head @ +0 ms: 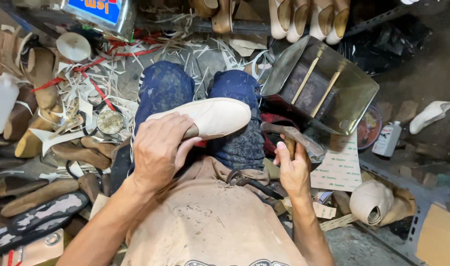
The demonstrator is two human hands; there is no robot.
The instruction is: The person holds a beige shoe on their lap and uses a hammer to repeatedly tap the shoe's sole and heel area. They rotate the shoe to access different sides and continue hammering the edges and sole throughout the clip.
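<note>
On lap: one shoe (210, 118), left hand (158, 150); one hammer (294, 135), right hand (293, 167).

Top left: metal tin (99, 15) with blue-and-red label. Right: small white bottle (386, 139), labelled; beside it a white printed sheet (339, 167).

Left hand (158, 148) palm down, fingers curled in grip; right hand (292, 167) fisted, thumb up.

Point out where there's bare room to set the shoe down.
Little bare room. The lap between the left hand and right hand is open except for the pincers. Bare floor shows at the lower right beside the rolled material. The left side is packed with wooden lasts and paper scraps.
</note>
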